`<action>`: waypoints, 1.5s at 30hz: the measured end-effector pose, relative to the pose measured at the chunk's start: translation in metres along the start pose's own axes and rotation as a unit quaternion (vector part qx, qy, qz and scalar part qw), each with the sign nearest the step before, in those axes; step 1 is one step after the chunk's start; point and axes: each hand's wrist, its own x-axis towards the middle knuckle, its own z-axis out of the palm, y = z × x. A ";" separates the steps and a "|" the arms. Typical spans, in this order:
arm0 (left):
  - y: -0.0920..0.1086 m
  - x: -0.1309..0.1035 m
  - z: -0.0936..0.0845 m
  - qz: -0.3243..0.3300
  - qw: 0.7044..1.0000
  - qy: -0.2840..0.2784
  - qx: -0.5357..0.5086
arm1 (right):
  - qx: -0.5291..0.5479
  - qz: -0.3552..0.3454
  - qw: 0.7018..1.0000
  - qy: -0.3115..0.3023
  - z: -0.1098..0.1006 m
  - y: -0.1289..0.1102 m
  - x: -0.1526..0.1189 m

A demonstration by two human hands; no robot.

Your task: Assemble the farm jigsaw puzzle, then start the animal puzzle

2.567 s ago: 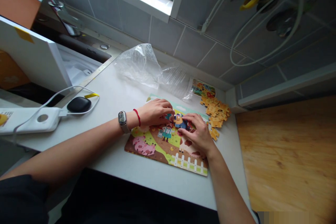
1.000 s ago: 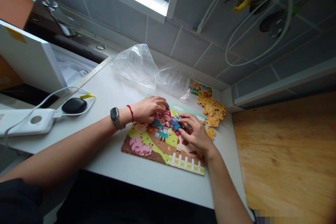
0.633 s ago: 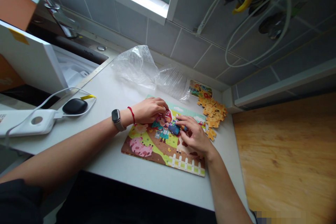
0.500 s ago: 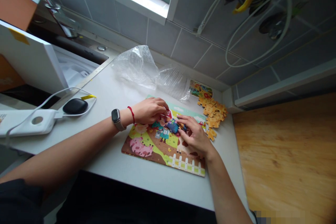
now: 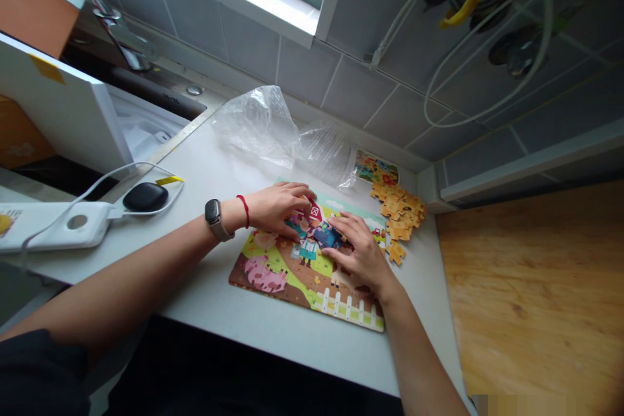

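A farm-scene jigsaw puzzle (image 5: 302, 286) lies flat on the white counter, showing a pink pig, a figure in teal, a red barn and a white fence. Over its upper left part rests my left hand (image 5: 283, 205), thumb and fingers apart, fingertips touching the picture near the barn. My right hand (image 5: 358, 247) reaches in from the right, thumb and fingers on either side of a dark blue puzzle piece (image 5: 325, 235) at the puzzle's middle. Whether that piece sits flush I cannot tell. The right hand covers part of a brown-and-white cow.
Loose orange-backed puzzle pieces (image 5: 402, 211) are heaped to the right, beside a small picture card (image 5: 375, 168). A crumpled clear plastic bag (image 5: 258, 123) lies behind. At left are a white power strip (image 5: 53, 226), a black oval device (image 5: 145, 197) and a sink (image 5: 166, 94).
The dark blue piece looks flatter against the puzzle than before. My left thumb has spread away from the fingers, and my right fingers have shifted slightly. The camera view has moved a little.
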 end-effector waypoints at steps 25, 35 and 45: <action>0.001 0.004 0.004 -0.068 0.994 0.077 0.024 | 0.004 0.080 0.964 0.253 -0.023 0.002 -0.002; 0.007 0.007 0.009 -0.001 0.998 0.052 0.029 | -0.118 0.472 0.843 0.228 -0.067 0.065 -0.043; 0.008 0.007 0.013 0.009 0.998 0.065 0.014 | 0.017 0.528 0.811 0.250 -0.072 0.118 -0.018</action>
